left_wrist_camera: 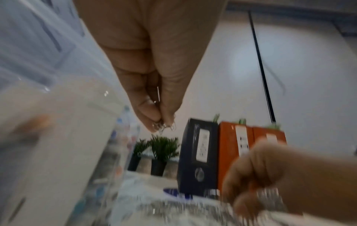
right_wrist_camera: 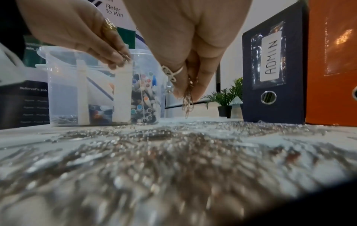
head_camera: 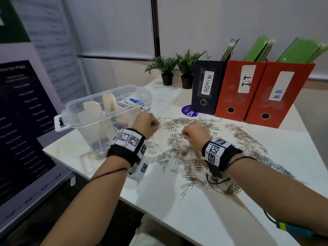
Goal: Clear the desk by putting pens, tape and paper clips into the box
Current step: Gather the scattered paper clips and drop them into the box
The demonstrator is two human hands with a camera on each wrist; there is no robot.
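Hundreds of clips lie strewn across the white worktop, with three binders standing along its far side. Left of the spread stands the clear box, already holding pens, tape and a few clips at its bottom. Beside its near rim the left hand pinches a small bunch of clips. Just right of it, the right hand pinches another bunch, dangling above the pile.

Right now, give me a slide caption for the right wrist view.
Right hand pinches paper clips above the littered desk; left hand by the box.
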